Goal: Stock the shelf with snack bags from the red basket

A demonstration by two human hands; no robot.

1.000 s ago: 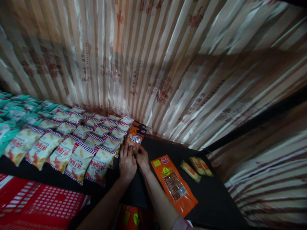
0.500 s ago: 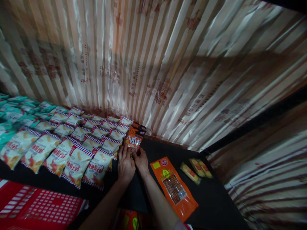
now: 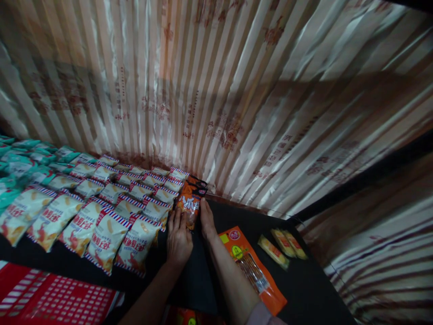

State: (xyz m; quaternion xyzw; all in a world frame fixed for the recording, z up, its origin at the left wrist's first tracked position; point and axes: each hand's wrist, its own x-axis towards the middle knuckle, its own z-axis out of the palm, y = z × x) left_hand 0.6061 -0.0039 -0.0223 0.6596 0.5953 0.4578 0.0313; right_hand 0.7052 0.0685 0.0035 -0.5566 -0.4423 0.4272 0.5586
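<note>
A small orange and black snack packet (image 3: 190, 203) lies at the end of the rows of white bags, with similar packets behind it. My left hand (image 3: 179, 239) rests on its lower left part, fingers spread. At the packet's right edge is my right hand (image 3: 207, 220), its fingers extended and held upright along the side. White bags with red and blue striped edges (image 3: 137, 243) stand in rows to the left. Right of my right forearm lies a large orange packet (image 3: 252, 266) with a clear window, partly covered by the forearm.
Small yellow packets (image 3: 273, 251) lie on the black table (image 3: 304, 289) at the right. Teal bags (image 3: 20, 164) fill the far left. A red basket (image 3: 67, 293) is at the lower left. Pleated sheeting (image 3: 216, 90) hangs behind, and another orange packet shows at the bottom edge.
My right hand has moved from the packet's lower end up along its right side. My left hand has shifted slightly, and more of the packet's front shows. The view has shifted a little.
</note>
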